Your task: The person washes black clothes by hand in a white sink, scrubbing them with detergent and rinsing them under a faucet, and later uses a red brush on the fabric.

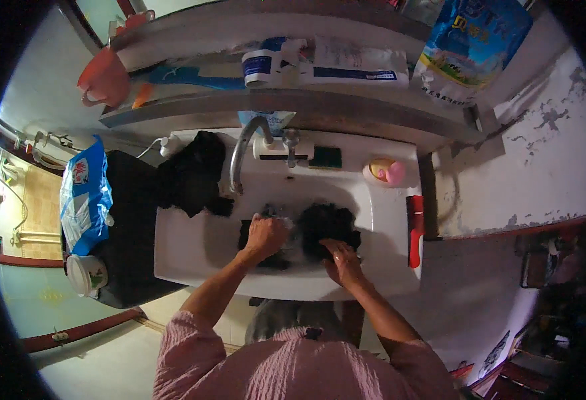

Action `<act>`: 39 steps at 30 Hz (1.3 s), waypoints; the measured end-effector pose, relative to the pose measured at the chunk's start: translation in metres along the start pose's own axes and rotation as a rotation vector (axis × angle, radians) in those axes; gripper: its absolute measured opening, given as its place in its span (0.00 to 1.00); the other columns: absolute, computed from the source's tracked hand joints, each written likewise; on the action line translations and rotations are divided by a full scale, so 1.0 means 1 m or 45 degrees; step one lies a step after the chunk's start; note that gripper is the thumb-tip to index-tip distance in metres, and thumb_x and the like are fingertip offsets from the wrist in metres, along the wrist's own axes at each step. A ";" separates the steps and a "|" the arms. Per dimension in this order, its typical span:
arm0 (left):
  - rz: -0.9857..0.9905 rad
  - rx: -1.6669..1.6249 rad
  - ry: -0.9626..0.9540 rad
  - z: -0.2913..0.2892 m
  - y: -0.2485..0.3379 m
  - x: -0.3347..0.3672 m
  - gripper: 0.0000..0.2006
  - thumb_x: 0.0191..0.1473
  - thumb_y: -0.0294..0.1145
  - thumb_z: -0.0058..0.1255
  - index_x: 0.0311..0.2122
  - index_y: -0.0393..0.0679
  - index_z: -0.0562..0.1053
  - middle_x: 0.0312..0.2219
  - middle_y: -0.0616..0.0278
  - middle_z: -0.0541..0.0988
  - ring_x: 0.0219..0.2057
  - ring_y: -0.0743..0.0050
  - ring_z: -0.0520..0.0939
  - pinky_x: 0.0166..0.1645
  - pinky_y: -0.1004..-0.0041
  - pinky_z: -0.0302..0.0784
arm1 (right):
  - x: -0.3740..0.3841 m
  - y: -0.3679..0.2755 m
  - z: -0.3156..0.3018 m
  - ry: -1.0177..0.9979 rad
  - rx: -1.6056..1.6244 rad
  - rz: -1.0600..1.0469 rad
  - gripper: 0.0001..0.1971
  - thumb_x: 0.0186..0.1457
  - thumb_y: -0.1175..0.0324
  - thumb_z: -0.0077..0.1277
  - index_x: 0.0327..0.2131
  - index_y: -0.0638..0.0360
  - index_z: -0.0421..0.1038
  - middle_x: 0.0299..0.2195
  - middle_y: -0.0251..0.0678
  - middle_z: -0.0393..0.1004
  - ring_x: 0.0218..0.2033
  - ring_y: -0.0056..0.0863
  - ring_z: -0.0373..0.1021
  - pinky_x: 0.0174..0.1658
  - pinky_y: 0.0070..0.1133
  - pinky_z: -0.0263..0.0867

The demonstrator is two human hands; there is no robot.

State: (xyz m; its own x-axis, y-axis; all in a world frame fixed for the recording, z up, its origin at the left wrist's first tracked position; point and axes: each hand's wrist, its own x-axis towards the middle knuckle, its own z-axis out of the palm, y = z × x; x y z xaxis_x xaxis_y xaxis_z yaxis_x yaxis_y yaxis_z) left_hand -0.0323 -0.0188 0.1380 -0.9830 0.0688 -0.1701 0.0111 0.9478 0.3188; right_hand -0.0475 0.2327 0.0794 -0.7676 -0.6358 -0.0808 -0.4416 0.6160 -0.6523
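Dark cloth (325, 221) in white sink (389, 220).
Your left hand (267, 236), fingers curled; your right hand (344, 263) at the near edge — whether either pinches, you cannot tell.

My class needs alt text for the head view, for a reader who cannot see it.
A person's left hand and right hand are on black cloth in a white sink, seen from above. A curved metal tap reaches over it, with more black cloth to the tap's left and a pink container at the sink's right.
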 end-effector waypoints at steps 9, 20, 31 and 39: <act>-0.220 -0.903 0.245 -0.124 0.030 -0.037 0.08 0.48 0.33 0.48 0.28 0.40 0.74 0.22 0.61 0.77 0.21 0.74 0.73 0.27 0.77 0.68 | 0.060 -0.024 0.068 -0.228 0.845 -0.100 0.32 0.46 0.62 0.51 0.55 0.57 0.52 0.53 0.44 0.57 0.54 0.39 0.54 0.56 0.26 0.51; -0.572 -1.624 0.480 0.017 -0.015 0.002 0.14 0.49 0.38 0.48 0.29 0.34 0.72 0.21 0.65 0.75 0.23 0.84 0.70 0.29 0.77 0.67 | -0.003 -0.005 -0.049 0.340 0.439 0.495 0.26 0.40 0.80 0.44 0.48 0.66 0.57 0.37 0.45 0.70 0.40 0.38 0.67 0.43 0.23 0.61; -0.645 -0.283 0.183 0.084 0.107 0.058 0.28 0.40 0.49 0.56 0.46 0.44 0.67 0.38 0.57 0.73 0.36 0.59 0.74 0.44 0.68 0.69 | -0.051 0.065 -0.029 0.309 -0.185 -0.179 0.26 0.39 0.81 0.45 0.48 0.57 0.63 0.50 0.47 0.58 0.48 0.45 0.59 0.49 0.33 0.56; 0.099 -0.375 0.518 0.087 0.173 0.008 0.15 0.35 0.42 0.55 0.26 0.42 0.73 0.22 0.53 0.74 0.26 0.51 0.74 0.32 0.59 0.68 | -0.037 0.011 -0.062 0.258 0.710 -0.020 0.22 0.39 0.74 0.48 0.43 0.63 0.62 0.40 0.46 0.63 0.41 0.47 0.59 0.45 0.33 0.57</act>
State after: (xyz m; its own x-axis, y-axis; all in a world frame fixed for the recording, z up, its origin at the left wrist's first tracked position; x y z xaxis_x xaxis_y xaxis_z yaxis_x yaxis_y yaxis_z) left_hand -0.0226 0.1724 0.1104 -0.9737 -0.0469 0.2230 0.0926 0.8126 0.5754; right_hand -0.0530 0.2916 0.1217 -0.8605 -0.5076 0.0419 -0.1853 0.2352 -0.9541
